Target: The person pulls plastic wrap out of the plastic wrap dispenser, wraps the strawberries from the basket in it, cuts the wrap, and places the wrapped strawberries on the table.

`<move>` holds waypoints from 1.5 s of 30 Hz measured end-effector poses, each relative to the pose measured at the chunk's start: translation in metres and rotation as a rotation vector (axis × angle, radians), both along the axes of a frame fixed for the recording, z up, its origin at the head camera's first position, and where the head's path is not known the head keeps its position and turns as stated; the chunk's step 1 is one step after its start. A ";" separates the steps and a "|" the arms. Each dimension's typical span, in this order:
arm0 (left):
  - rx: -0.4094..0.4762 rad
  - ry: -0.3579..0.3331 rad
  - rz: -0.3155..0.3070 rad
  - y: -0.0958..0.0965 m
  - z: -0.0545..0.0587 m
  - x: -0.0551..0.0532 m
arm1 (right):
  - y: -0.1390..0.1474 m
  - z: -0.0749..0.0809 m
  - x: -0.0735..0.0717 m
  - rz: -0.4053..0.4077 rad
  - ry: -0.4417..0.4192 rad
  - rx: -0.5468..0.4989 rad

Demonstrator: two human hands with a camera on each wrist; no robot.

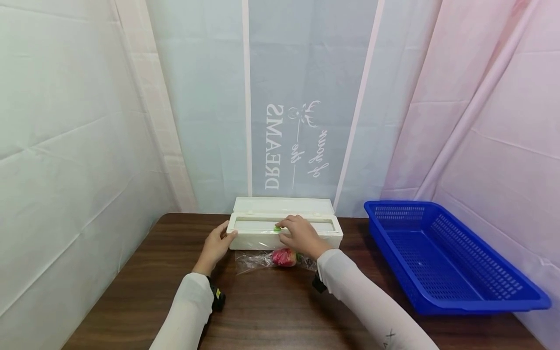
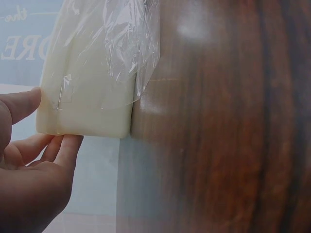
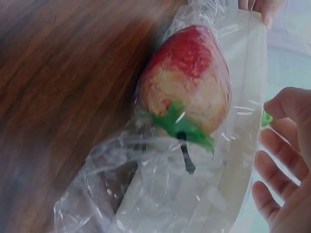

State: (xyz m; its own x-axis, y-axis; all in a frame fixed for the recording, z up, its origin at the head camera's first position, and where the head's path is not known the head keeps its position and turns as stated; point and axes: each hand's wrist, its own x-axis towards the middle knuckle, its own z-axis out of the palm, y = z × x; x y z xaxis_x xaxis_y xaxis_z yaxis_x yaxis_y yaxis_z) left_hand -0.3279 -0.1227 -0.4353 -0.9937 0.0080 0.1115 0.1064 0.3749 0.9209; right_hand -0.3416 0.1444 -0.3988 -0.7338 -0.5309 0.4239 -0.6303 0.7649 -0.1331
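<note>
A long white cling film dispenser (image 1: 249, 242) stands on the table with its lid (image 1: 284, 204) raised at the back. My left hand (image 1: 215, 248) grips its left end; in the left wrist view the thumb lies along one side and the fingers (image 2: 68, 150) against the end. Along the top edge, my right hand (image 1: 301, 237) pinches a small green slide cutter (image 1: 277, 229), mostly covered by the fingertips. Clear film (image 1: 251, 261) drapes down the front. A red and yellow fruit (image 3: 187, 80) with a green leaf and dark stem lies in this film before the dispenser.
On the right of the table stands a blue perforated plastic basket (image 1: 393, 255). The dark wooden table (image 1: 271, 311) extends in front of the dispenser. A printed fabric curtain (image 1: 210, 121) hangs close behind it, with pale curtains at both sides.
</note>
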 end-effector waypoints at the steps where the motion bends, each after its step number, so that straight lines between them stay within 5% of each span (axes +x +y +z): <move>1: 0.000 -0.002 -0.001 0.000 0.000 0.000 | -0.002 0.000 0.000 0.003 0.008 -0.015; 7: 0.003 -0.003 0.002 0.000 0.002 0.001 | -0.015 0.006 0.007 0.010 0.026 -0.110; 15: -0.017 0.030 -0.002 0.002 0.002 -0.002 | -0.024 0.010 0.009 -0.102 -0.085 -0.110; 22: -0.005 0.034 -0.005 0.002 -0.001 -0.004 | -0.024 0.008 0.005 -0.162 -0.100 -0.118; 45: -0.003 0.028 -0.015 0.000 0.002 0.001 | -0.027 0.003 0.006 -0.120 -0.037 -0.064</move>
